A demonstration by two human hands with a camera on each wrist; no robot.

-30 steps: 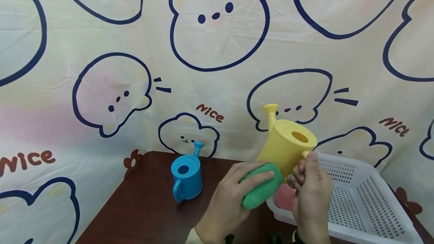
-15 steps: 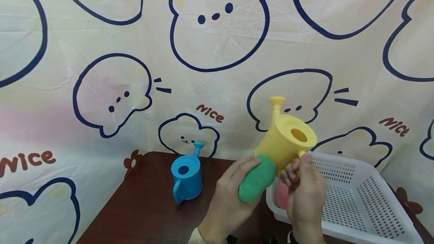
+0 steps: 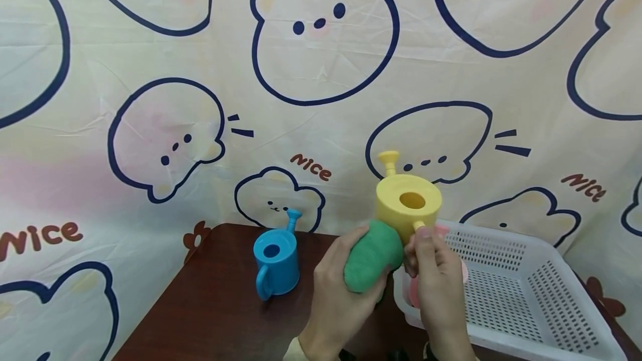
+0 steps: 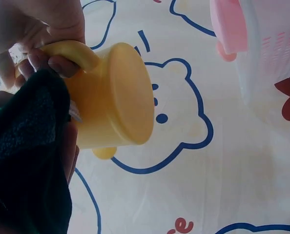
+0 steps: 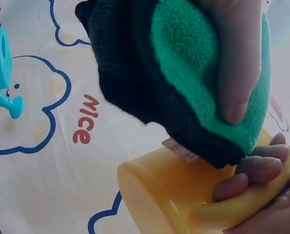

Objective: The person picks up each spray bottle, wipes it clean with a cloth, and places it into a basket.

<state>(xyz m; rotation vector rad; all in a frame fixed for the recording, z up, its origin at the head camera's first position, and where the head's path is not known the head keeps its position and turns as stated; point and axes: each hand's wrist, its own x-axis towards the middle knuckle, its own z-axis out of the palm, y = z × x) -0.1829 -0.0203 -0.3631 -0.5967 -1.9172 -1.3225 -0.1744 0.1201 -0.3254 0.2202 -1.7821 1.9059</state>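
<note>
In the head view my right hand [image 3: 441,277] grips the handle of a yellow watering can [image 3: 388,196], held up off the table with its spout upward. My left hand [image 3: 333,297] holds a bunched cloth [image 3: 371,258] at the left side of the can. The cloth is green on one face; the right wrist view shows its dark other face and a small white tag [image 5: 181,150] close to the can wall. From the left wrist view, the can's flat round base [image 4: 131,92] shows, and the cloth's dark side [image 4: 30,161] overlaps the can.
A blue watering can [image 3: 283,266] stands on the dark brown table [image 3: 210,316] to the left. At right is a white perforated basket [image 3: 567,288] with pink items [image 3: 414,293] at its left end. A cartoon-printed sheet [image 3: 321,127] hangs behind.
The yellow watering can has shifted left and turned, its top opening now facing more toward the head camera. Both hands moved with it, and more pink shows in the basket.
</note>
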